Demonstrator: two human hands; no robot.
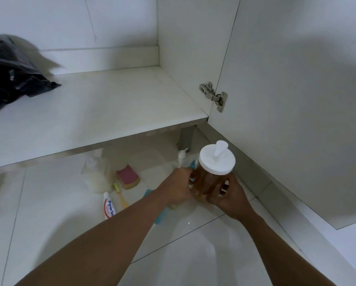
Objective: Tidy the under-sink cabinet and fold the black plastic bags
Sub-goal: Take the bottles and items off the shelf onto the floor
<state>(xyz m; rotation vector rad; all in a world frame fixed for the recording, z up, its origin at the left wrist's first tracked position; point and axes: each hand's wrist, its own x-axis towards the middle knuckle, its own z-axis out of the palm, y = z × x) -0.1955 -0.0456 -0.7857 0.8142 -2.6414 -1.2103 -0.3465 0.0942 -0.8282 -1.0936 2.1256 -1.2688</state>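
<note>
As its door (296, 100) stands open at right, cabinet (121, 21) fills upper frame. Bags (9, 73), black, crumpled on its shelf (94, 106), upper left, one corner pointing right. Jar (205, 180), amber, long axis upright, white pump lid (217, 162) up toward camera, centre right over floor (193, 254); left hand (179, 187) and right hand (229, 197) both curl round it. Sponge (128, 176), toothpaste (109, 205) on floor, centre.

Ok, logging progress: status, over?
Left hand and right hand grip bottle. Bags crumpled on shelf. Sponge, toothpaste on floor.
</note>
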